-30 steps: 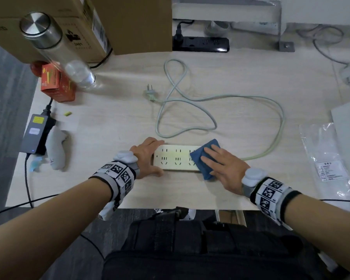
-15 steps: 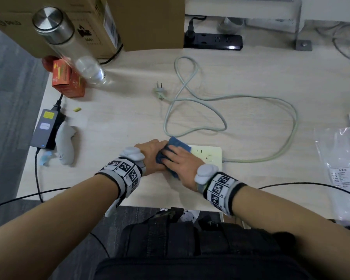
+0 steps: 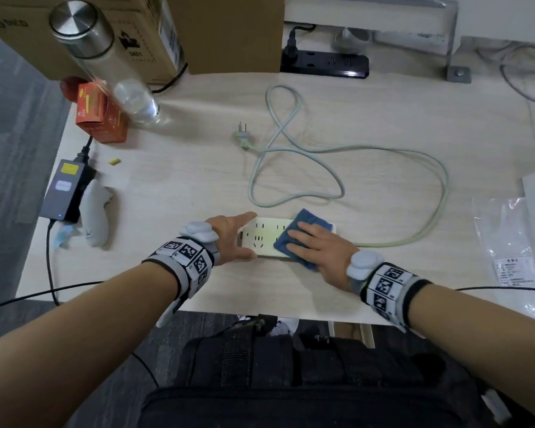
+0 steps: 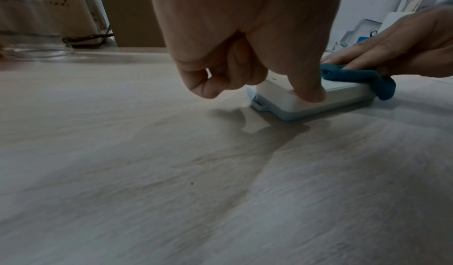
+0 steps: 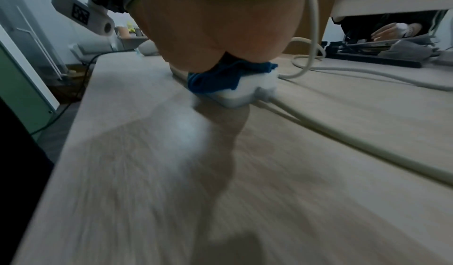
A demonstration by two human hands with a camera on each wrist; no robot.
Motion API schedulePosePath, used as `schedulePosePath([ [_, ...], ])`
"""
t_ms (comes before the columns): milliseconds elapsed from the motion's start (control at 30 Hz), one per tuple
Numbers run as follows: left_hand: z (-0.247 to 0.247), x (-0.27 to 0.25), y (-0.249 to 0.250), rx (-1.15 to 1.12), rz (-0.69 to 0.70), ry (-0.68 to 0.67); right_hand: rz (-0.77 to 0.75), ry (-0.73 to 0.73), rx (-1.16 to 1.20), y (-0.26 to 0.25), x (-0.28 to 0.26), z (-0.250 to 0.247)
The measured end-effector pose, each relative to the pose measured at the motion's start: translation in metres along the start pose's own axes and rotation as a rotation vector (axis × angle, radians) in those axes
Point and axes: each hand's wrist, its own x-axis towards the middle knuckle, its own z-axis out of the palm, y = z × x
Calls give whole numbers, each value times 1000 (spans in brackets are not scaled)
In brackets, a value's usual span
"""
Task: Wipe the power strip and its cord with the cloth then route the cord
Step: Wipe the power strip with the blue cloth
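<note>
White rectangular power strip [image 3: 267, 239] lies flat near the front edge of the pale wood-grain desk [image 3: 383, 112]. The left hand [image 3: 229, 236] clamps its left end between thumb and fingers. The right hand [image 3: 318, 248], fingers straight and together, presses a folded blue cloth [image 3: 306, 220] onto its right half. Its pale looped cord [image 3: 337, 180] trails behind.

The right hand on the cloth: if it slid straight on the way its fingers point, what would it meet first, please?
Probably the left hand: the right hand points left along the strip, pressing the cloth. Bare sockets lie between them.
</note>
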Motion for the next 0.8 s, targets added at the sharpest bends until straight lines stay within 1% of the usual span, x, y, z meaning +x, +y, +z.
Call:
schedulePosePath([
  [167, 0, -1, 3, -59, 11, -12, -52, 48, 54, -38, 71, 12],
  [233, -1, -2, 3, -68, 17, -2, -45, 30, 67, -39, 74, 11],
  [300, -2, -3, 5, -17, 0, 2, -14, 21, 61, -25, 50, 9],
  [367, -3, -3, 6, 43, -17, 7, 38, 9, 41, -5, 8, 2],
  [433, -3, -4, 7, 46, -20, 5, 69, 7, 17, 11, -29, -6],
  [467, -4, -5, 6, 36, -20, 0, 75, 7, 12, 14, -40, -8],
  [533, -5, -6, 6, 30, -21, -14, 86, -6, -23, 13, -42, -5],
  [600, -5, -6, 6, 39, -31, -25, 92, -8, -49, 3, -27, 3],
  [700, -3, -6, 4, 26, -35, -17, 61, -18, -45, -15, 15, 11],
  [767, -4, -6, 6, -24, -16, -24, 63, -22, -23, -29, 49, 16],
  [800, -4, -7, 6, -70, 4, -21, 75, -53, -4, -37, 64, 15],
])
